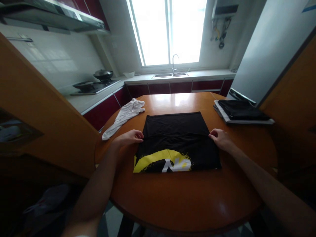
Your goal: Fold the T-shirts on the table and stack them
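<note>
Kitchen, daylight only, glare strong through tall window (pixel 169 31) on far wall. Below it pale counter (pixel 204 74) with sink (pixel 170 75) and tap (pixel 174 62); dark red cabinets (pixel 170 88) beneath. White-tiled wall (pixel 56 61) at left, hob (pixel 92 87) with two pans, hood (pixel 53 14) overhead. Water heater (pixel 224 10) high at right of window. Grey fridge (pixel 271 46) at right. Round wooden table (pixel 187 194) in foreground, sheen on top. Wooden panels at both sides.
</note>
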